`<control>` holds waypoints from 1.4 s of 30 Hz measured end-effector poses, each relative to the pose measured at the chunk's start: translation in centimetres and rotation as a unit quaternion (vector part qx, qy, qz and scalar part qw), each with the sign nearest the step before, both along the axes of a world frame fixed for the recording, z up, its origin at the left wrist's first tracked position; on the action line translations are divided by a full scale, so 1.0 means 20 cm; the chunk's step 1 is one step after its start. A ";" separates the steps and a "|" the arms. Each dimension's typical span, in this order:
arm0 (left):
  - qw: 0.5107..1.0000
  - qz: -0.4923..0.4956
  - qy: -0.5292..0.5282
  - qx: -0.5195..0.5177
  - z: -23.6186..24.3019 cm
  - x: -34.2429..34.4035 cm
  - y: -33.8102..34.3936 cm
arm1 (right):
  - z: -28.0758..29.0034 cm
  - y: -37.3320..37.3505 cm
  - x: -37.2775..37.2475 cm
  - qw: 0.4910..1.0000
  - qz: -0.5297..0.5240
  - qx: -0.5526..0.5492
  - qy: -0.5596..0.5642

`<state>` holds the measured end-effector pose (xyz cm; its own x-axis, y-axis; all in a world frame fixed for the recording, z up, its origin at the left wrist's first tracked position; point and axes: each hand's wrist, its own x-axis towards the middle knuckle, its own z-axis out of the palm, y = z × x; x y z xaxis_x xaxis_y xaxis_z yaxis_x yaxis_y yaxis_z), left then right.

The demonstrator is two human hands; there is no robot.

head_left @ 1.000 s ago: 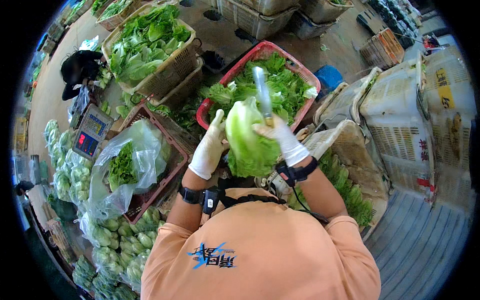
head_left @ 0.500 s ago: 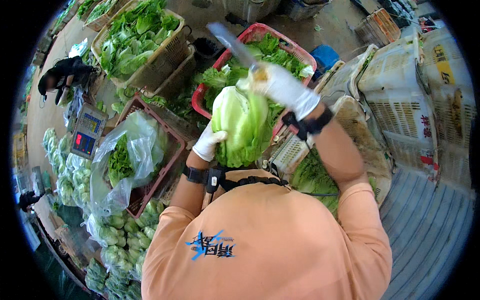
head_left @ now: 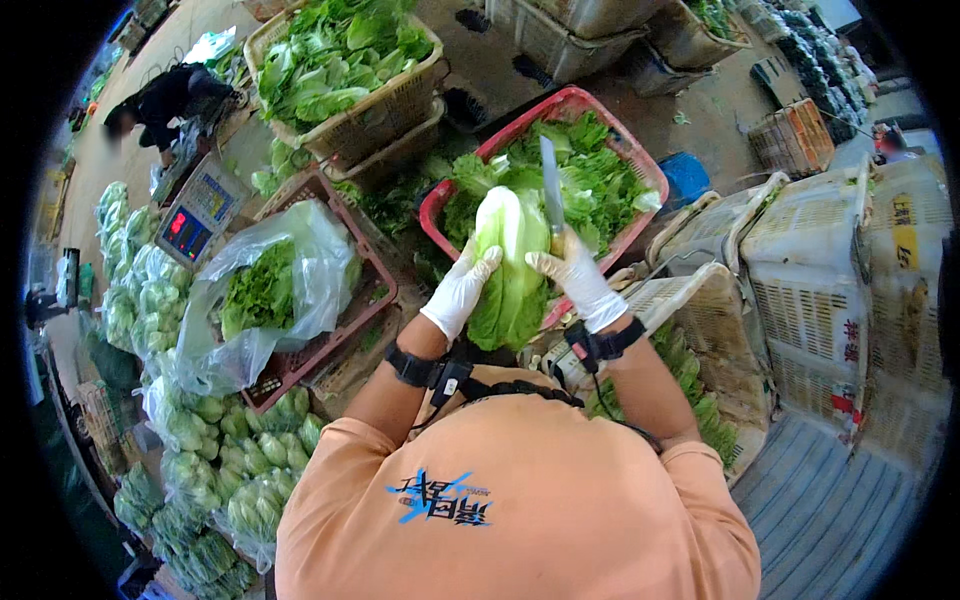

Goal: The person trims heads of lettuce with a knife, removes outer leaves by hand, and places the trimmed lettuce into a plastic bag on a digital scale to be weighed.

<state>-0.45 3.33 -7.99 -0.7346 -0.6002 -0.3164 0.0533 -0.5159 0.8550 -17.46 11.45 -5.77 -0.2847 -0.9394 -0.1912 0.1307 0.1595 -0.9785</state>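
A pale green Chinese cabbage stands between my two white-gloved hands, its white base end up and its leafy end toward my chest. My left hand is closed round its left side. In my right hand is a knife, blade pointing up and away from me beside the cabbage. The right hand's fingertips also touch the cabbage's right side, and the glove covers most of the knife's handle. Just beyond is a red crate full of loose green leaves.
Left of me a maroon crate bears an open clear plastic bag of greens, next to a scale. Bagged cabbages lie near left. Pale crates stand right; a tan crate of leaves stands far left. A person bends beyond.
My right hand has come down from above the cabbage to its right side. The knife swung from pointing left to upright. The cabbage has turned, showing its white base and rib.
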 end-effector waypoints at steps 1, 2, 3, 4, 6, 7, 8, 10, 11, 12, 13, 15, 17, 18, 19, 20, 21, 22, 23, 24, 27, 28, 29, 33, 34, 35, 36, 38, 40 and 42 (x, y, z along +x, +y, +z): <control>1.000 -0.017 -0.005 -0.018 0.01 0.01 -0.01 | -0.01 0.04 0.00 0.999 -0.014 0.035 0.000; 1.000 -0.018 0.001 -0.023 0.01 0.01 -0.03 | -0.05 0.07 -0.04 1.000 0.000 0.017 -0.017; 0.994 -0.075 -0.036 -0.076 0.00 0.01 -0.05 | -0.08 0.10 -0.06 0.999 -0.016 0.019 -0.031; 0.980 -0.131 -0.080 -0.124 0.01 0.00 -0.07 | -0.07 0.13 -0.05 0.998 -0.031 0.026 -0.051; 0.952 -0.144 -0.133 -0.236 0.04 0.00 -0.13 | -0.06 0.19 -0.12 0.997 -0.040 0.043 -0.057; 0.937 -0.179 -0.158 -0.257 0.00 0.00 -0.16 | -0.05 0.20 -0.14 0.995 -0.037 0.047 -0.083; 0.919 -0.214 -0.183 -0.277 -0.01 -0.01 -0.19 | -0.02 0.22 -0.15 0.992 -0.033 0.052 -0.109; 0.948 -0.219 -0.146 -0.177 0.18 -0.03 -0.20 | 0.00 0.28 -0.17 0.986 -0.041 0.050 -0.154; 0.959 -0.223 -0.124 -0.125 0.21 -0.04 -0.22 | -0.06 0.32 -0.21 0.979 -0.020 0.044 -0.200; 0.967 -0.223 -0.103 -0.072 0.24 -0.05 -0.24 | -0.08 0.36 -0.23 0.969 0.007 0.038 -0.246; 0.956 -0.255 -0.104 -0.105 0.22 -0.05 -0.27 | 0.01 0.37 -0.21 0.967 0.015 0.051 -0.250; 0.932 -0.314 -0.125 -0.130 0.22 -0.08 -0.35 | 0.02 0.42 -0.22 0.968 0.010 0.058 -0.246; 0.924 -0.323 -0.147 -0.143 0.17 -0.08 -0.40 | -0.02 0.48 -0.25 0.971 0.034 0.074 -0.224; 0.880 -0.326 -0.230 -0.256 0.05 -0.05 -0.48 | -0.01 0.50 -0.27 0.971 0.038 0.074 -0.223; 0.907 -0.285 -0.222 -0.218 0.06 -0.06 -0.48 | -0.01 0.54 -0.28 0.964 0.036 0.078 -0.251; 0.929 -0.241 -0.214 -0.180 0.07 -0.06 -0.49 | -0.01 0.57 -0.28 0.956 0.034 0.082 -0.279; 0.942 -0.219 -0.153 -0.204 -0.04 -0.05 -0.52 | -0.03 0.61 -0.25 0.911 -0.009 0.080 -0.404; 0.943 -0.220 -0.148 -0.201 -0.06 -0.09 -0.49 | -0.03 0.66 -0.22 0.878 -0.037 0.057 -0.475; 0.878 -0.156 -0.262 -0.370 -0.08 -0.13 -0.44 | -0.09 0.68 -0.23 0.877 -0.043 0.018 -0.478; 0.767 -0.081 -0.362 -0.523 -0.06 -0.18 -0.40 | -0.17 0.69 -0.25 0.876 -0.048 -0.024 -0.479; 0.923 -0.062 -0.169 -0.340 -0.22 -0.23 -0.32 | -0.35 0.69 -0.28 0.888 -0.039 -0.109 -0.445; 0.957 -0.064 -0.080 -0.270 -0.15 -0.25 -0.21 | -0.30 0.67 -0.24 0.889 -0.042 -0.137 -0.435; 0.973 -0.085 -0.039 -0.211 -0.08 -0.22 -0.14 | -0.01 0.53 -0.09 0.913 -0.123 -0.081 -0.379; 0.981 -0.172 0.076 0.054 0.15 -0.16 0.00 | 0.14 0.36 -0.17 0.975 -0.052 -0.074 -0.204; 0.977 -0.179 0.085 0.074 0.19 -0.14 0.01 | 0.19 0.32 -0.16 0.992 -0.064 -0.079 -0.081; 0.965 -0.197 0.162 0.064 0.27 -0.10 0.02 | 0.22 0.28 -0.14 0.995 -0.080 -0.058 0.020; 0.971 -0.165 0.155 0.080 0.27 -0.08 0.03 | 0.30 0.26 -0.10 0.988 -0.059 0.028 0.141; 0.989 -0.067 0.128 0.008 0.18 -0.07 0.05 | 0.22 0.24 -0.06 0.966 -0.017 -0.016 0.258; 0.991 -0.047 0.121 0.022 0.10 -0.04 0.05 | 0.26 0.19 0.02 0.982 -0.053 -0.048 0.177; 0.987 -0.039 0.136 0.081 0.07 -0.02 0.05 | 0.27 0.16 0.03 0.988 -0.092 -0.077 0.095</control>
<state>-0.91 4.29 -6.58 -0.8477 -0.4960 -0.1884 0.2233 -0.6556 0.7213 -16.79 14.62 -0.29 -0.4707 -0.8820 0.0234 -0.0440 -0.0030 -0.9990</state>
